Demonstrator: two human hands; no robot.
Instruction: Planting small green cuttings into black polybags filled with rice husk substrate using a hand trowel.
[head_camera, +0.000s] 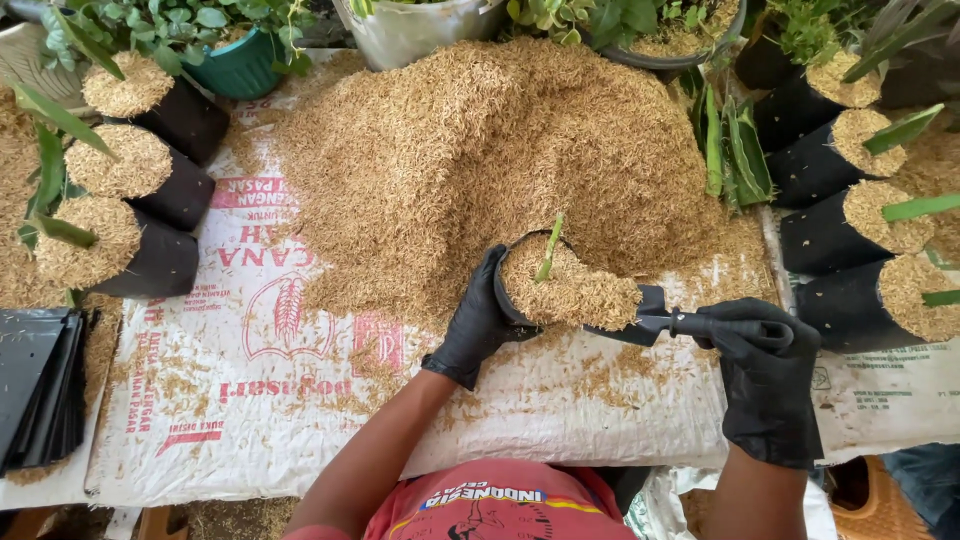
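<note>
A small black plastic grow bag (560, 290), filled with tan rice husk around a green seedling (548, 250), is gripped by the gloved left hand (475, 325) at the near edge of the large husk heap (480, 150). A black hand trowel (680, 323) is clasped by the gloved right hand (768, 385), its blade touching the bag's right side.

Soft, even daylight fills the scene, bright without harsh glare. The husk pile (500, 160) sits evenly lit, its grains sharp and distinct. Shadows are faint and short: a thin dark edge shows below the pile's near slope, and the black grow bags (165, 195) left of the pile cast only weak shade. The black gloves on the left hand (475, 325) and right hand (765, 385), just below the pile, carry dull highlights. Focus holds across the frame; lines bow slightly far from the pile, toward the corners.
</note>
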